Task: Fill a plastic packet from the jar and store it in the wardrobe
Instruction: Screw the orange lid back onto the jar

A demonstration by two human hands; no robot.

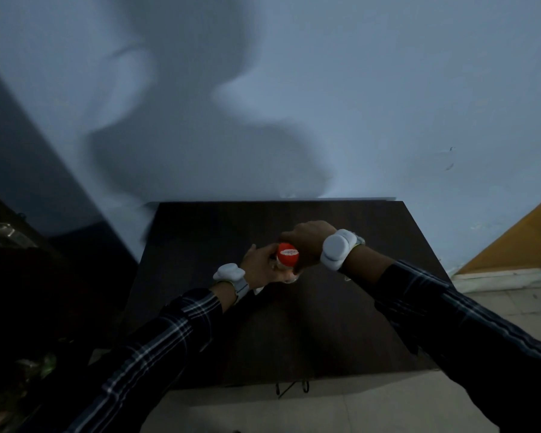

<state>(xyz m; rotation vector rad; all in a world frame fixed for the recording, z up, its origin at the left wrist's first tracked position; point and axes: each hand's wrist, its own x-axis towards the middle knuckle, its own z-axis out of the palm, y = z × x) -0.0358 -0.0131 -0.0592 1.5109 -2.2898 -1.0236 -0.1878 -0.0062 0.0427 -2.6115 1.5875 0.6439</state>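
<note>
- The jar (286, 264) sits over the middle of the dark bench (200, 245), held between both hands; whether its base touches the bench top cannot be told in the dim light.
- Its red lid (288, 254) faces the camera and carries a white label too blurred to read.
- The left hand (261, 264) wraps the jar's body from the left side, its grip closed around the jar just below the lid.
- The right hand (306, 242) comes over from the right and behind, its grip curled against the lid's far edge and the jar's right side; the fingertips themselves are hidden.
- Each wrist wears a white puck-shaped device on a strap, the left wrist device (229, 272) and the right wrist device (338, 249).
- Both forearms are in dark plaid sleeves (156, 339).
- A small pale thing lies on the bench just beside the left wrist, too dim to identify.
- The bench stands against a pale blue wall (388, 89) crossed by a large shadow.
- A light tiled floor (325, 410) shows in front of the bench.
</note>
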